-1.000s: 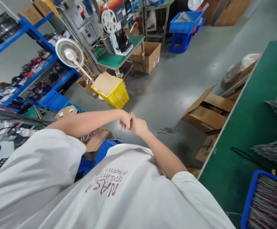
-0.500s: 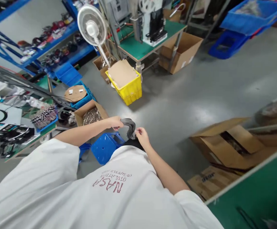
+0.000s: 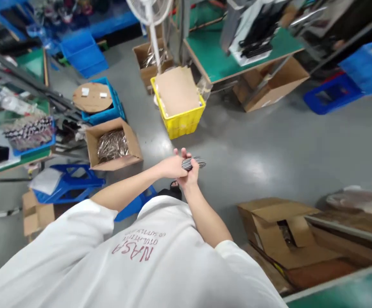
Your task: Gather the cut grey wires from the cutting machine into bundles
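A bundle of thin grey and black-striped cables, folded over into a loop, is held in front of my body above the floor. My left hand is closed around its left end. My right hand grips it from below, with the thumb lying across the strands; fingertips show beyond the bundle. The two hands touch each other, and the parts of the cables inside them are hidden. Below the hands, a blue stool is partly covered by my arm and shirt.
A yellow crate with cardboard on top stands ahead. To the left are an open carton of wrapped pieces and a blue crate. A blue stool stands nearer. Open cartons and a green table edge are at right.
My hands have come together on the cables, which hung in a curve between them before. The bundle is now more compact. The view has shifted, showing more floor at left.
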Tool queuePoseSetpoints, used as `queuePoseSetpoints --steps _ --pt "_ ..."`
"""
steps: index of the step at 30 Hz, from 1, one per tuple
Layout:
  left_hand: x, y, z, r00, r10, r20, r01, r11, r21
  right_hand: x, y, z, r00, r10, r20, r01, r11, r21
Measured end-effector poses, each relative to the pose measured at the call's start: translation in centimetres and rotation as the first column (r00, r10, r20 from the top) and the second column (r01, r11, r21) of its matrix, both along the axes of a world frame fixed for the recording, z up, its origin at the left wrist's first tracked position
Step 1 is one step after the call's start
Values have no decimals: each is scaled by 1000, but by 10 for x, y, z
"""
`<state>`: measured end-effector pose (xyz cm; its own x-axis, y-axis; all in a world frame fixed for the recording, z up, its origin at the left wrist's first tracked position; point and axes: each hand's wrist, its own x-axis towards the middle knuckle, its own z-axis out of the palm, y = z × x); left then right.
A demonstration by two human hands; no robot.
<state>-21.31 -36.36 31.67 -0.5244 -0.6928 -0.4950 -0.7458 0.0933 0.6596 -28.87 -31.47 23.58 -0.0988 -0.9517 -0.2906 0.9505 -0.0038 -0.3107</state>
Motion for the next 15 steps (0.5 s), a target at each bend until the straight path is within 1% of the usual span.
queuePoseSetpoints --steps 2,4,6,7,8,9,10,11,12,13,15 --pt "6 -7 4 999 48 14 -47 998 -47 6 -13 6 1000 -13 -28 15 998 65" --pt "17 -9 3 994 105 28 -101 990 -102 11 -27 3 998 -3 -68 12 991 134" --pt "35 -6 -5 984 174 -27 -176 960 -219 9 -41 -7 997 7 -71 8 978 207" --pt "46 -2 -12 971 221 -91 -238 932 -275 5 -48 -13 999 3 -46 8 969 248" --pt "58 4 -21 943 282 -174 -324 897 -300 -1 -55 -20 1000 -6 -1 7 957 291" --pt "71 12 -32 887 375 -270 -444 854 -271 -9 -61 -26 998 -21 58 1 944 330" --pt "83 21 -45 800 494 -341 -571 800 -182 -20 -66 -32 992 -38 122 -9 932 361" --pt "95 33 -59 678 634 -372 -694 719 -40 -31 -70 -36 982 -52 183 -21 925 379" --pt "104 45 -72 511 779 -362 -805 582 115 -43 -73 -40 971 -61 232 -34 922 386" --pt "111 58 -85 429 844 -323 -850 498 171 -55 -74 -42 963 -63 263 -44 923 382" --pt "118 84 -108 305 920 -244 -905 360 226 -77 -72 -46 954 -55 293 -56 932 359"
